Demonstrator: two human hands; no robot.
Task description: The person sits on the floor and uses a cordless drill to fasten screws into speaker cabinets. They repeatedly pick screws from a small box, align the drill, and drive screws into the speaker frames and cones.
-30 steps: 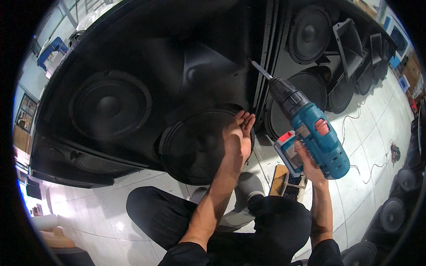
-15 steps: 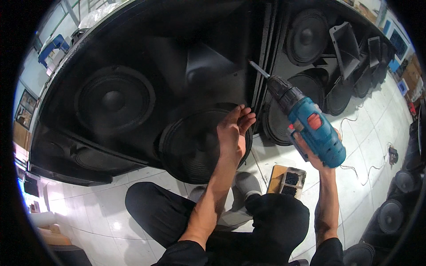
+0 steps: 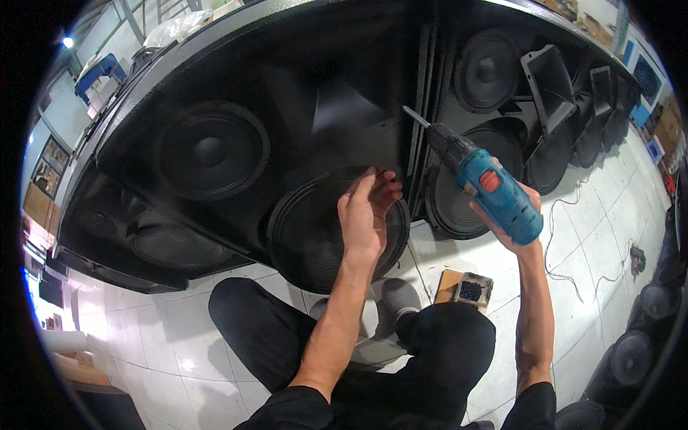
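Note:
My right hand (image 3: 529, 197) is wrapped around the handle of a teal and black cordless drill (image 3: 502, 197). Its long bit (image 3: 416, 116) points up and left toward the black speaker cabinet (image 3: 301, 161). In front of a large round speaker (image 3: 308, 244) in that cabinet is my left hand (image 3: 365, 218), palm turned partly up. Its thumb and fingers are bent together near the speaker's upper right rim; whatever they pinch, if anything, is too small to make out. Above sits a dark horn (image 3: 347, 107), with a smaller round speaker (image 3: 211, 150) to the left.
More cabinets stand at right, with a speaker (image 3: 487, 70) and an angular horn (image 3: 550, 89). On the tiled floor (image 3: 172, 330), a small tray (image 3: 473, 290) of dark bits lies by my knee. A thin cable (image 3: 552, 251) trails at right; loose speakers (image 3: 631, 357) line the right edge.
The view has shifted slightly. The drill has moved a little left and its bit points at a shallower part of the cabinet. My left fingers have curled closer together.

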